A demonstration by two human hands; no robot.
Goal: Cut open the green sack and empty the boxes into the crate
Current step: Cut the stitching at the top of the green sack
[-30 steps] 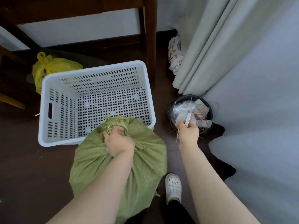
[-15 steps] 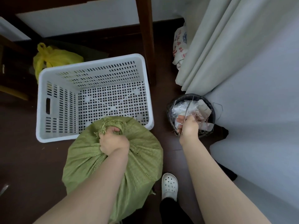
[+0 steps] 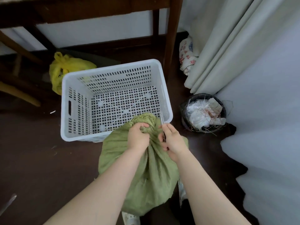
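**A:** ok so what's closest to the camera here?

**B:** two bare forearms, and between them the green sack (image 3: 146, 176) standing on the dark floor (image 3: 40, 168). It's a woven one, bulging, its top still bunched shut. The left hand (image 3: 138, 137) has its fingers clenched tight around that gathered neck, frayed edge poking out above the fist.

**A:** and the other hand?

**B:** right hand (image 3: 172, 141) is just beside it, touching the sack, fingers closed around a thin blade (image 3: 162, 127) that points up and away. Can't tell if it's a knife or a cutter, too skinny to make out.

**A:** where's the crate?

**B:** right behind the sack. White perforated crate (image 3: 113, 95), nothing in it, and the sack's neck leans over its near rim. No boxes visible.

**A:** anything else?

**B:** to the right, a round black bin (image 3: 203, 112) stuffed with plastic and stringy scraps. Farther back, a yellow plastic bag (image 3: 65, 69) behind the crate's left corner, a dark wooden desk leg (image 3: 170, 38), and pale curtains (image 3: 227, 38) with a printed bag (image 3: 187, 57) tucked at their foot.
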